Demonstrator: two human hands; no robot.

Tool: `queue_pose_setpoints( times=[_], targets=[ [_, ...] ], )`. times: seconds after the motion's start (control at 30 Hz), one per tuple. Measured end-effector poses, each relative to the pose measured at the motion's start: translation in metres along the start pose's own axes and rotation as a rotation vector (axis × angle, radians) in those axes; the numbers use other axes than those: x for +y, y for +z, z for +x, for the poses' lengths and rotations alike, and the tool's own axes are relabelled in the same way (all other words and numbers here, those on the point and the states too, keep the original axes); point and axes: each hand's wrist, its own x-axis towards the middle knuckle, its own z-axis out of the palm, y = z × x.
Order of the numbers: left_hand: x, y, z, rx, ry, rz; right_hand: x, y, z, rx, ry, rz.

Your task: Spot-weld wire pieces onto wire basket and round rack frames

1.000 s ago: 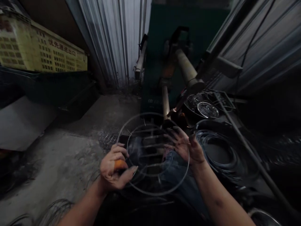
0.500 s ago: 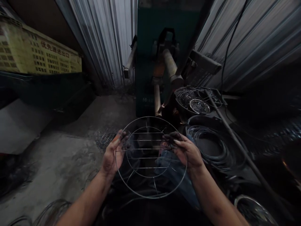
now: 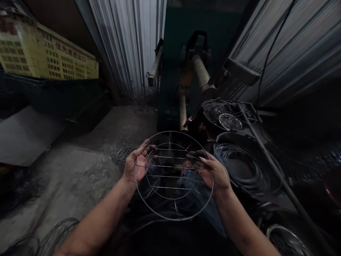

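Observation:
A round wire rack [image 3: 170, 187] is held up in front of my lap, with an outer ring, a smaller inner ring, several parallel bars across the middle and short spokes between the rings. My left hand [image 3: 137, 163] grips its outer ring at the left side, thumb and fingers around the wire. On the opposite side my right hand [image 3: 214, 170] has hold of the ring, its darkened fingertips reaching in over the inner ring. Beyond the rack stands a dark green machine [image 3: 173, 85] with thick metal arms [image 3: 201, 73], their lower ends close to the rack's far rim.
To the right, a tub [image 3: 239, 161] holds coiled wire rings, and behind it lies a pile of wire parts [image 3: 215, 110]. A long bar [image 3: 269, 160] slants past them. Yellow crate [image 3: 71, 60] at left sits on a dark bin. Wire scraps [image 3: 121, 153] litter the floor.
The view has turned slightly left, so the surroundings sit further right. My left hand has shifted a little along the ring; both hands still hold the rack.

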Motion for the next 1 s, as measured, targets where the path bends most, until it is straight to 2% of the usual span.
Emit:
queue_pose_setpoints(
  times=[0.3, 0.4, 0.5, 0.57, 0.63, 0.77, 1.0],
  targets=[
    [0.004, 0.025, 0.025, 0.026, -0.051, -0.022, -0.015, -0.004, -0.001, 0.092, -0.038, 0.049],
    [-0.001, 0.021, 0.027, 0.0, -0.108, -0.103, -0.014, -0.003, -0.002, 0.145, -0.076, 0.089],
    [-0.014, 0.013, 0.019, -0.062, -0.137, -0.186, -0.006, 0.004, -0.003, 0.243, -0.131, 0.174],
    [-0.024, 0.009, 0.012, -0.129, -0.138, -0.223, 0.001, 0.011, -0.006, 0.295, -0.123, 0.223],
    [-0.029, 0.011, 0.008, -0.175, -0.147, -0.235, 0.006, 0.018, -0.011, 0.29, -0.095, 0.23],
    [-0.023, 0.03, 0.011, -0.187, -0.148, -0.203, 0.003, 0.027, -0.029, 0.206, -0.13, 0.122],
    [0.0, 0.086, 0.013, -0.187, -0.221, -0.076, -0.011, 0.02, -0.067, 0.09, -0.159, -0.074]
  ],
)
